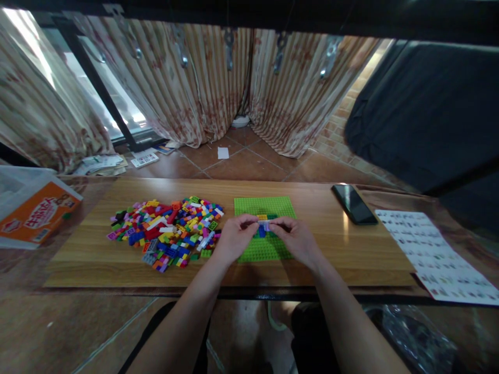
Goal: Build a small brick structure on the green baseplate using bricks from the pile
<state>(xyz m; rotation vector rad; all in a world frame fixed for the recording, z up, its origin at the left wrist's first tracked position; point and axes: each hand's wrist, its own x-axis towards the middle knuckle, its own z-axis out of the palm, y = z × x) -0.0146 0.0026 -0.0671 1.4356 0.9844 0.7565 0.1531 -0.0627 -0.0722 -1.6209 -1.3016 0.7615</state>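
Observation:
A bright green studded baseplate (265,253) lies on the wooden board in front of me. Near its middle stand a few joined bricks: a yellow brick (262,217) at the back and a blue brick (262,232) in front, with some green beside them. Just over these, a small pale lavender brick (264,224) is pinched between both sets of fingertips. My left hand (236,238) closes on its left end, and my right hand (298,240) closes on its right end. Whether the lavender brick touches the bricks below cannot be made out.
A heap of mixed toy bricks (171,231) spreads over the left of the wooden board (319,259). To the right are a black phone (354,204) and a printed sheet (436,254) overhanging the edge. A plastic tub with an orange label (39,213) stands at far left.

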